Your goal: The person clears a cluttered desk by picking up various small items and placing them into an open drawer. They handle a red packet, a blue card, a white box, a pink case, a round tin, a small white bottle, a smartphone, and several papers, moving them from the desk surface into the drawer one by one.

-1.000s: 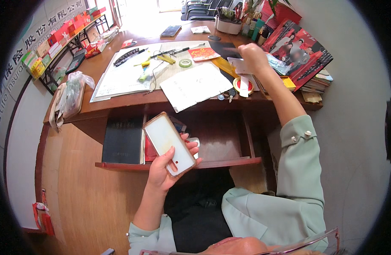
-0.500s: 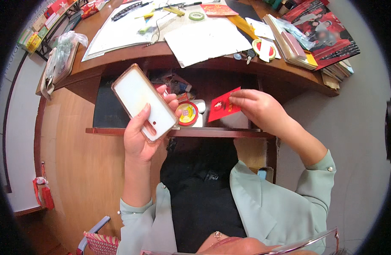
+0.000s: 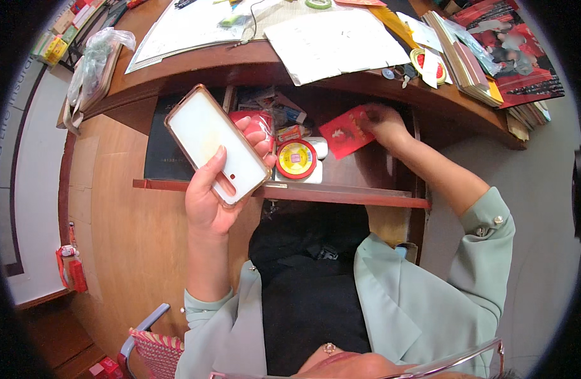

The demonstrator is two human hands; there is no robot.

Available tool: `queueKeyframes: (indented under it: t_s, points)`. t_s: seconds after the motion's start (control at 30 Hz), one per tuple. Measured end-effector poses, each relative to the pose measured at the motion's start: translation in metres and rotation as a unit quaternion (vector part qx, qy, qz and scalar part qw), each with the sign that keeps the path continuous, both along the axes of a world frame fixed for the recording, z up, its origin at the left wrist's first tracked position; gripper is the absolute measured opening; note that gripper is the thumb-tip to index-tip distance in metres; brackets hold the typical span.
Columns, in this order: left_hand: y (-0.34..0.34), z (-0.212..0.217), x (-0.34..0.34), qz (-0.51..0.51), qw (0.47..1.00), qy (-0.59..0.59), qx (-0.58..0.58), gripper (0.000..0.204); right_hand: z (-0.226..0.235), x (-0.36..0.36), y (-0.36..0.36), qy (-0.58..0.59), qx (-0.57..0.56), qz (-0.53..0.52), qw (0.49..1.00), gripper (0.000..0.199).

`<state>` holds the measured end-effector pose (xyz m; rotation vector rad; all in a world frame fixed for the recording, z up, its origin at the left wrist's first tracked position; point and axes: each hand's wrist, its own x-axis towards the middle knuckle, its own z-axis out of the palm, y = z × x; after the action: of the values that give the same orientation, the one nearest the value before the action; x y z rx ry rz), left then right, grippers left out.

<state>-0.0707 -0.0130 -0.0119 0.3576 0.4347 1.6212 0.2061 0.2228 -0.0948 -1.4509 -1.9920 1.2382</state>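
Observation:
My left hand (image 3: 211, 192) holds a phone (image 3: 216, 143) in a clear case, its pale back facing up, just over the front edge of an open wooden drawer (image 3: 341, 192). My right hand (image 3: 384, 123) reaches into the drawer's right side and grips a red envelope (image 3: 345, 131) by its far edge. Between the two hands, inside the drawer, lies a round red tin with a yellow lid (image 3: 296, 158) on a white box. Small packets sit behind it.
A black book (image 3: 163, 148) fills the drawer's left part. The desk top (image 3: 195, 60) carries white papers (image 3: 335, 44), a tape roll (image 3: 421, 61), stacked red magazines (image 3: 518, 63) and a plastic bag (image 3: 91, 60) at its left end. Wooden floor lies to the left.
My right hand left the desk top, came down with the red envelope and now holds it deep in the drawer. The view tilted downward; the phone stayed in my left hand.

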Motion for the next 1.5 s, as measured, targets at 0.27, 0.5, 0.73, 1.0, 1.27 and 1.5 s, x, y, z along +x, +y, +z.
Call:
queueKeyframes:
  t_s: [0.27,0.5,0.73,1.0,1.27,1.5]
  points:
    - [-0.003,-0.005,-0.004,-0.01,1.0,-0.013,0.001,0.055,-0.025,-0.048,0.041,-0.054,0.355,-0.005,0.933,0.039]
    - [-0.002,-0.006,-0.002,0.002,1.0,-0.018,0.002,0.052,-0.036,-0.097,0.043,-0.079,0.322,0.06,0.941,0.053]
    - [-0.003,-0.008,-0.001,0.003,0.999,-0.034,0.007,0.053,0.022,-0.119,0.013,0.02,-0.047,0.075,0.996,0.055]
    - [-0.003,-0.008,0.001,0.001,1.0,-0.026,0.008,0.053,0.022,-0.102,0.015,-0.121,0.167,0.226,0.952,0.025]
    - [-0.006,-0.006,0.0,0.007,1.0,-0.004,-0.004,0.053,0.051,-0.092,-0.025,-0.149,0.273,0.259,0.914,0.024]
    - [0.001,0.017,0.019,-0.01,0.995,0.1,0.019,0.052,0.171,-0.045,-0.078,-0.056,0.355,0.323,0.876,0.018]
